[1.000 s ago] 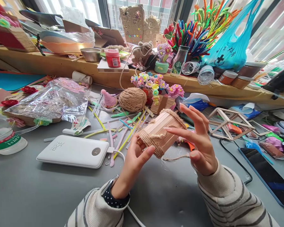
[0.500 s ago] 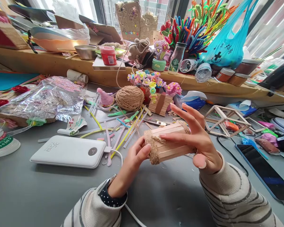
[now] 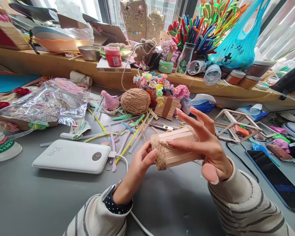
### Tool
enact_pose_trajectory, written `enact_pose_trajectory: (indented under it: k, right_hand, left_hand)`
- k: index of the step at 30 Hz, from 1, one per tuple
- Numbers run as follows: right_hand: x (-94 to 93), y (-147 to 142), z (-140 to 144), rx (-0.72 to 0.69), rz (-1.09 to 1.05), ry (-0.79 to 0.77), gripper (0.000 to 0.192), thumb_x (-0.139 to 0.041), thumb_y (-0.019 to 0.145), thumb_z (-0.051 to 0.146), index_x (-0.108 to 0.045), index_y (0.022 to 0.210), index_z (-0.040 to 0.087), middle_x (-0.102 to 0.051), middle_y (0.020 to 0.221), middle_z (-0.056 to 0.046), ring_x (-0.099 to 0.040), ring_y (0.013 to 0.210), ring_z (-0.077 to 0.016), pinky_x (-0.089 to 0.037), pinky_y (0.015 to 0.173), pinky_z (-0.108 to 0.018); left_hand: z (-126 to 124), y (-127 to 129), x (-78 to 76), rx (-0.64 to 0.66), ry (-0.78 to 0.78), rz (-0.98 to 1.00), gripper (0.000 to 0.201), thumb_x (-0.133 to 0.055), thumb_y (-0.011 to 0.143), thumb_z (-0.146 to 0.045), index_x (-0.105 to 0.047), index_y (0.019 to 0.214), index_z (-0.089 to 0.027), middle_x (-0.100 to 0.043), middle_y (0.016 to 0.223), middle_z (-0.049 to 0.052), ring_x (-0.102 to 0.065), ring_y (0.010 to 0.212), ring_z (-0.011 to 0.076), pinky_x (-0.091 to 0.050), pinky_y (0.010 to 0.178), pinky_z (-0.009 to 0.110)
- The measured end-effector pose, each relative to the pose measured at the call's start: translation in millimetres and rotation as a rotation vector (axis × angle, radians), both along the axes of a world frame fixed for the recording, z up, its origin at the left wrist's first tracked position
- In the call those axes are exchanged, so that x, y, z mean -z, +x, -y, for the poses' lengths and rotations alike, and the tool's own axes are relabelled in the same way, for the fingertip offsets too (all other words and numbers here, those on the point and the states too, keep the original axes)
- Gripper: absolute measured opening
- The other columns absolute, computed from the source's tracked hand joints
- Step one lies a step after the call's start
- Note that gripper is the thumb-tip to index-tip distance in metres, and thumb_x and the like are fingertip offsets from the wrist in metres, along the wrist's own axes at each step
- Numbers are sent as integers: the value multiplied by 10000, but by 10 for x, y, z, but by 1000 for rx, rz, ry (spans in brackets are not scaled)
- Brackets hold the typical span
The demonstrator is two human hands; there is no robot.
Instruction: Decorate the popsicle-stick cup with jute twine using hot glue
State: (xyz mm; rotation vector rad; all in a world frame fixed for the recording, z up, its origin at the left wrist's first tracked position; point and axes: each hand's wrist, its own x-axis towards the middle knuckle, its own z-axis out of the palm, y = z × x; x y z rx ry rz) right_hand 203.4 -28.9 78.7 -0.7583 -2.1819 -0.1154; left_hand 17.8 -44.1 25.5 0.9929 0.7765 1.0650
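Head view: I see the stick box point(image 3: 178, 147) held above the grey table point(image 3: 39, 200), just right of frame centre. My left hand point(image 3: 137, 170) comes up from 7 o'clock and pinches the box's left end, thumb and fingertips on the twine wrap point(image 3: 158, 152) wound round that end. My right hand point(image 3: 207, 147) grasps the box from 3 o'clock: its index finger lies across the front face, the other fingers spread over the top, and the thumb hangs free below at 5 o'clock. The box lies on its side, long axis roughly level. At 11 o'clock from the box sits a twine ball point(image 3: 135, 101), with loose sticks point(image 3: 127, 134) scattered between the two. At 9 o'clock a white power bank point(image 3: 71, 156) lies flat on the table. At 2 o'clock stands a wooden frame point(image 3: 232, 126).
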Motion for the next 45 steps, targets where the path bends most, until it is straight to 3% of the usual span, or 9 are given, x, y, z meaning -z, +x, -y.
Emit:
enact_pose_trajectory:
  k: [5, 8, 12, 15, 28, 33, 39, 45]
  right_hand:
    - [-15, 21, 15, 15, -7, -12, 726, -140, 806, 715, -664, 1058, 281, -369, 1430, -17, -261, 1329, -308, -162, 1093, -560]
    - [-2, 19, 32, 78, -60, 4, 744, -63, 842, 657, -641, 1105, 269, -360, 1434, -19, -287, 1312, -296, -159, 1101, -548]
    - [71, -36, 55, 173, -41, 98, 724, -73, 858, 632, -615, 1144, 247, -366, 1416, -58, -317, 1283, -308, -212, 1082, -557]
    - [148, -97, 67, 192, 32, 178, 705, -105, 856, 637, -578, 1188, 232, -342, 1420, -80, -299, 1284, -308, -237, 1071, -547]
    - [294, -168, 60, 134, 90, 189, 722, -257, 757, 758, -474, 1279, 309, -353, 1420, -53, -275, 1289, -298, -212, 1092, -552]
    - [313, -154, 36, 108, 126, 179, 783, -273, 740, 772, -378, 1358, 302, -218, 1492, -31, -243, 1287, -334, -168, 1098, -569]
    - [322, -152, 25, 111, 168, 130, 840, -291, 715, 789, -256, 1409, 318, -161, 1509, -24, -206, 1306, -327, -153, 1099, -570]
    - [330, -189, 16, 94, 108, 135, 818, -331, 715, 780, -285, 1396, 329, -183, 1508, -20, -218, 1318, -310, -145, 1110, -545]
  left_hand:
    - [25, 16, 9, -123, 167, 13, 542, -665, 698, -445, -492, 1150, -201, -588, 1180, 102, -533, 1121, 278, -457, 890, 360]
    - [62, 43, 19, -328, 275, -49, 639, -734, 652, -289, -388, 1188, -244, -517, 1239, 83, -514, 1139, 238, -450, 899, 323]
    - [121, 120, -14, -665, 385, -107, 674, -760, 613, -241, -351, 1148, -246, -474, 1206, 75, -500, 1142, 220, -400, 955, 321]
    - [147, 155, -50, -762, 424, -160, 696, -775, 591, -205, -331, 1124, -246, -438, 1211, 80, -496, 1142, 223, -397, 959, 324]
    - [129, 136, -4, -814, 553, -242, 677, -771, 610, -225, -343, 1133, -249, -454, 1191, 68, -542, 1070, 194, -438, 918, 313]
    - [74, 60, 76, -822, 714, -366, 716, -766, 582, -195, -347, 1161, -231, -477, 1166, 76, -564, 1030, 201, -493, 846, 331]
    - [76, 70, 103, -813, 611, -248, 726, -778, 563, -172, -373, 1160, -263, -428, 1225, 67, -509, 1113, 213, -476, 886, 354]
    - [147, 111, 8, -748, 402, -159, 664, -747, 623, -231, -354, 1151, -318, -408, 1242, 39, -451, 1185, 231, -393, 991, 401]
